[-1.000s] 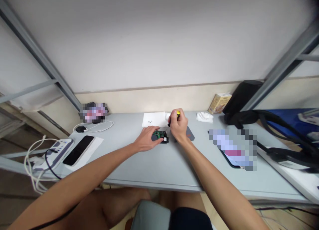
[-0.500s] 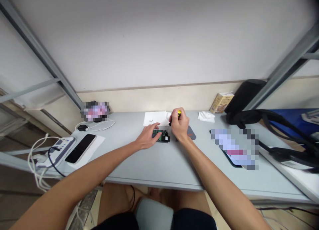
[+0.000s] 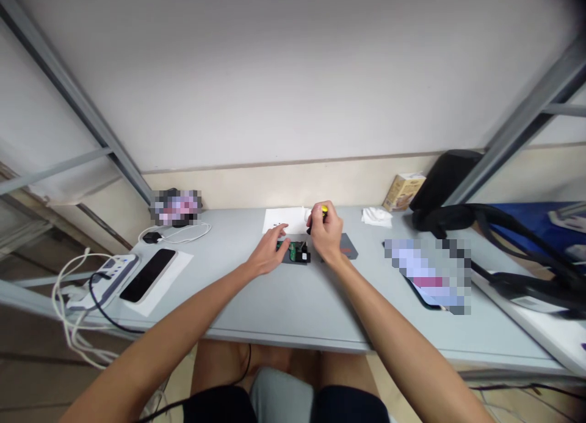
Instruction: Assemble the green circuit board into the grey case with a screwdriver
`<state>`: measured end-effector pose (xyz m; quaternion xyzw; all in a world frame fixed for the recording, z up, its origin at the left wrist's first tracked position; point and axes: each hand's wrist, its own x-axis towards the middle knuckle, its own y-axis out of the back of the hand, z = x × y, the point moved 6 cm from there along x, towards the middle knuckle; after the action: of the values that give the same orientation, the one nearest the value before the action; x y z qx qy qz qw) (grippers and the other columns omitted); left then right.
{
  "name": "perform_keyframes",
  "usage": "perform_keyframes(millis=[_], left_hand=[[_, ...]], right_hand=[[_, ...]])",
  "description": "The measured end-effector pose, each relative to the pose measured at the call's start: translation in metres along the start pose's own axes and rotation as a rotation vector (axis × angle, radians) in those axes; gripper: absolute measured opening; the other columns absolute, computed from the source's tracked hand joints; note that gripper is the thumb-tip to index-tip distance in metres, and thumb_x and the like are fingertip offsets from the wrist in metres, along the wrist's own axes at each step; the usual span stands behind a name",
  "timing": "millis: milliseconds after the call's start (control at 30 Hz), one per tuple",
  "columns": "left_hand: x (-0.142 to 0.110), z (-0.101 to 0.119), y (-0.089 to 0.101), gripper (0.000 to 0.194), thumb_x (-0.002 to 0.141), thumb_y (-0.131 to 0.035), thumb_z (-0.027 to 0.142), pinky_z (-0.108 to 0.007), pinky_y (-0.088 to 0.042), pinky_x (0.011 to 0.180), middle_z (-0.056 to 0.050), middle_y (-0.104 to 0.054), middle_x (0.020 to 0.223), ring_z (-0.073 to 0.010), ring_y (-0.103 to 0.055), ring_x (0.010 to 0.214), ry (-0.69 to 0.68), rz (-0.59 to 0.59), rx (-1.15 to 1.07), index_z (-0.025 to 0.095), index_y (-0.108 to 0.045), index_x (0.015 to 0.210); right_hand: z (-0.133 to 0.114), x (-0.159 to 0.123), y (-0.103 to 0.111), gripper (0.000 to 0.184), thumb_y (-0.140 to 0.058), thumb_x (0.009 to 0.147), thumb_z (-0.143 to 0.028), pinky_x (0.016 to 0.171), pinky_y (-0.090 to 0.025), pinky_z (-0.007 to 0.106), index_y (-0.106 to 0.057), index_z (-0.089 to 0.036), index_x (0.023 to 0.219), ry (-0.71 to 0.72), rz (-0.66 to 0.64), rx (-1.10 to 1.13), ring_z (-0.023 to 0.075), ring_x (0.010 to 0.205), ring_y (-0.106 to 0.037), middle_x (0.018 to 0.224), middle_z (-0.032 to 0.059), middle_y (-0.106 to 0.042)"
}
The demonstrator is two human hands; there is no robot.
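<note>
A small green circuit board in a dark casing lies on the grey desk in front of me. My left hand is at its left end, thumb over the board and fingers along the far side, holding it against the desk. My right hand is wrapped round the yellow and black handle of a screwdriver, held upright just right of the board. Its tip is hard to make out near the board's right part. A flat dark grey cover lies partly behind my right wrist.
White paper with several tiny dark bits, perhaps screws, lies behind the board. A phone and a power strip are on the left. To the right are crumpled tissue, a yellow box, a blurred-out screen and black straps.
The view has shifted slightly. My left thumb has drawn back a little to the left, baring more of the board. My right hand still grips the screwdriver beside it.
</note>
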<state>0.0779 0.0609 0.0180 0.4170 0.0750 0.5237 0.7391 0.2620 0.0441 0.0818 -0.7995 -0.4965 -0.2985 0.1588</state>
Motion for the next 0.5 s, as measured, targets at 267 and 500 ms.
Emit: perform_keyframes(millis=[267,500], left_hand=[[0.001,-0.006,0.001,0.046,0.108,-0.040,0.045,-0.046,-0.044,0.114,-0.012,-0.063,0.125,-0.0258,-0.059,0.119,0.045,0.017,-0.084,0.020,-0.050,0.146],[0.002,-0.022,0.016,0.048,0.107,-0.036,0.055,-0.036,-0.053,0.098,-0.011,-0.065,0.121,-0.0219,-0.062,0.110,0.250,0.191,-0.394,0.021,-0.055,0.136]], right_hand=[[0.003,-0.001,0.002,0.026,-0.047,0.104,-0.043,0.056,-0.041,0.025,-0.054,-0.024,0.087,0.015,0.003,-0.040,0.0129,0.050,-0.052,0.059,-0.0056,-0.056],[0.009,0.001,0.008,0.028,-0.045,0.103,-0.043,0.056,-0.042,0.025,-0.052,-0.024,0.084,-0.034,0.039,-0.050,0.0130,0.049,-0.052,0.058,-0.0058,-0.057]])
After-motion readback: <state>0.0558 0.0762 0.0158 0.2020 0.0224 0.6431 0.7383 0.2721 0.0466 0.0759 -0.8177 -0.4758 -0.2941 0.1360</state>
